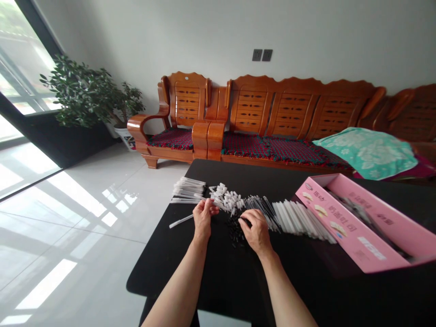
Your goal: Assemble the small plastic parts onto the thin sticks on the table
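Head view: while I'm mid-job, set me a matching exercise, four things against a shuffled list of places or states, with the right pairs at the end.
Things:
1. Pink rectangular box
2. Small black pieces
3. Translucent white straight tubes
4. Turquoise flower-patterned cloth

Places or states:
A. In a row between the dark slim rods and the box
B. On the seat of the brown wooden sofa
C. Open-topped, with printing on its side
D. In a loose heap by the right hand

Right pairs: 1-C, 2-D, 3-A, 4-B
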Demonstrator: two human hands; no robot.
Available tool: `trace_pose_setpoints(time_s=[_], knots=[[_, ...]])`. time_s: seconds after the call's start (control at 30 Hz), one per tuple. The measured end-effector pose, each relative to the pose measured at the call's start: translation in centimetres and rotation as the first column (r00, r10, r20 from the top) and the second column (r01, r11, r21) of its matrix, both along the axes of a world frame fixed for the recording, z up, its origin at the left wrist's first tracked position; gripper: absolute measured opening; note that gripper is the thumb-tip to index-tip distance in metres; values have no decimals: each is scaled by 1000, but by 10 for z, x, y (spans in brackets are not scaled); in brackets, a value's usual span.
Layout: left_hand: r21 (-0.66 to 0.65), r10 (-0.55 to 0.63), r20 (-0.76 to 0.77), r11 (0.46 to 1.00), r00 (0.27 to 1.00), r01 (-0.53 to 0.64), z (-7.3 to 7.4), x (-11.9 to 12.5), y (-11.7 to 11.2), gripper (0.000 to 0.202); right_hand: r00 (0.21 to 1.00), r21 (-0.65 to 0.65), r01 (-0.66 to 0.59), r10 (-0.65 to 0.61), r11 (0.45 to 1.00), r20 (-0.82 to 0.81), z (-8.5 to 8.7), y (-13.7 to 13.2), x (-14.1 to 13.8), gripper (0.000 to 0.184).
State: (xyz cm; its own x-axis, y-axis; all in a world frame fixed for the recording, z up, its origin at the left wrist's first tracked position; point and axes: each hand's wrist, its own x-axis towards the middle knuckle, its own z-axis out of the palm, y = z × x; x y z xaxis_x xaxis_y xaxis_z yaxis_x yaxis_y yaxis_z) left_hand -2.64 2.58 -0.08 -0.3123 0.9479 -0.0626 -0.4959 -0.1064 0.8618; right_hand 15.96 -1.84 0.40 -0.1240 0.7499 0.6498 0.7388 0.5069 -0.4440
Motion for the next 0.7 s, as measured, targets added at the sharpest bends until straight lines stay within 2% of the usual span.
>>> trace_pose_setpoints(time_s=[0.13, 0.23, 0.33, 0.43, 0.5, 0.6, 0.7], knots=[[9, -27, -4, 1000, 1000, 27, 1, 1, -1, 45, 999, -21, -31, 31, 999, 24, 0, 0, -2, 5], [10, -100, -19, 995, 995, 100, 5, 3, -4, 47, 999, 8, -40, 41, 999, -6, 0, 1, -9, 15], [14, -178, -43, 984, 983, 178, 8, 6, -7, 46, 998, 33, -64, 64, 997, -15, 0, 2, -17, 16], [25, -188, -45, 982, 981, 189, 7, 6, -6, 45, 997, 37, -77, 78, 996, -23, 1, 2, -17, 18], [34, -119, -21, 992, 993, 120, 4, 1, -2, 45, 997, 42, -61, 63, 997, -41, 2, 2, -11, 18], [50, 67, 47, 996, 997, -69, -3, -9, 5, 46, 998, 79, 15, -10, 997, -67, 2, 2, 9, 16], [59, 190, 95, 979, 977, -196, -5, -18, 9, 47, 978, 168, 196, -181, 966, -103, -3, 3, 36, 15]])
